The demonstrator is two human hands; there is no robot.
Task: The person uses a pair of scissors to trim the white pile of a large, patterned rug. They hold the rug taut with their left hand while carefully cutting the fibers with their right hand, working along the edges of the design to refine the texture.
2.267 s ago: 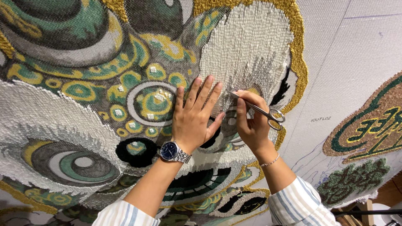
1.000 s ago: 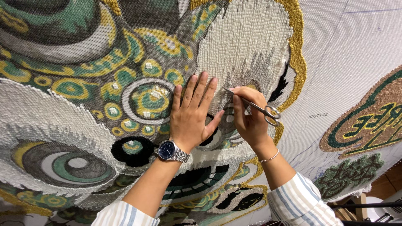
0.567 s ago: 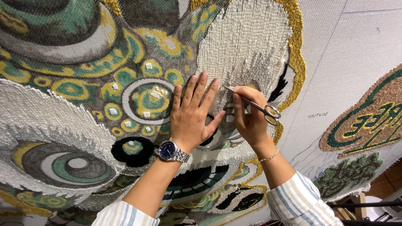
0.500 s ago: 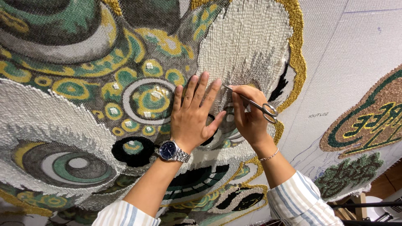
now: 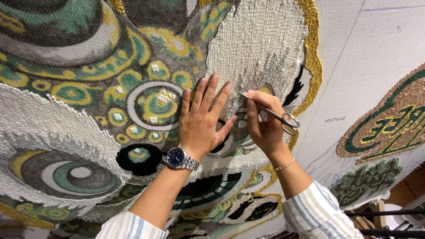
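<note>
A large tufted rug (image 5: 88, 110) with a green, gold, white and black creature face fills the view. My left hand (image 5: 204, 120) lies flat on it, fingers spread, pressing the pile beside a round green-and-gold medallion (image 5: 157, 104); a dark-dialled metal wristwatch sits on that wrist. My right hand (image 5: 264, 126) grips small silver scissors (image 5: 270, 113), their tips pointing left onto the white pile just right of my left fingertips. A thin bracelet circles the right wrist. Both sleeves are striped.
Bare white backing cloth (image 5: 372, 57) with faint pen lines stretches to the right. A second tufted piece in brown, green and yellow (image 5: 389, 124) and a green tufted patch (image 5: 367, 179) lie at the right edge. Wooden furniture shows at the bottom right corner.
The scissors' tips have shifted slightly along the white pile; my right hand has turned a little. My left hand stays flat in about the same spot.
</note>
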